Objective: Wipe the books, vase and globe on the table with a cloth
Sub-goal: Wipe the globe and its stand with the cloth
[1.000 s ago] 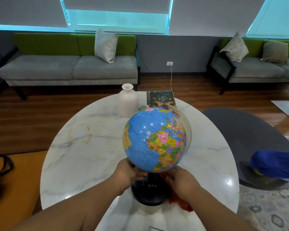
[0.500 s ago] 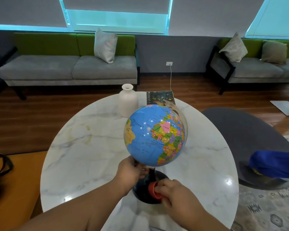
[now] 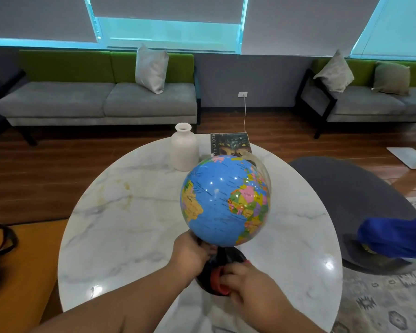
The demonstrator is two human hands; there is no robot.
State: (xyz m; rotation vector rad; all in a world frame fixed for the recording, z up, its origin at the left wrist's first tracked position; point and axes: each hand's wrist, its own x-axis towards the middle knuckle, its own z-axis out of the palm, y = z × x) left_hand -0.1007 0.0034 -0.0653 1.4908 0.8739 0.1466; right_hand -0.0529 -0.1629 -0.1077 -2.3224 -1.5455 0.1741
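The globe [image 3: 223,200] stands near the front edge of the round marble bench [image 3: 120,236], and its black base [image 3: 228,257] appears to rest on the surface. The left grip [image 3: 190,253] is clenched round the short stem directly beneath the sphere, so the globe is steadied from its left side. The right grip [image 3: 247,282] is closed on a bunched red cloth [image 3: 217,281], which is pressed against the near side of the base. The step in hand is judged to be the wiping of the base. The sphere lies directly above and slightly beyond the right grip. Its axis is tilted, with the top leaning away toward the right. A move to the sphere is therefore an upward one for the right grip, while the left grip, the nearer of the two to the sphere, is placed to hold or turn it. The white vase [image 3: 184,147] and a dark book [image 3: 229,144] are set side by side at the far edge of the bench, well apart from both grips, with the vase on the left. The book is partly hidden by the sphere, and only one book can be made out.
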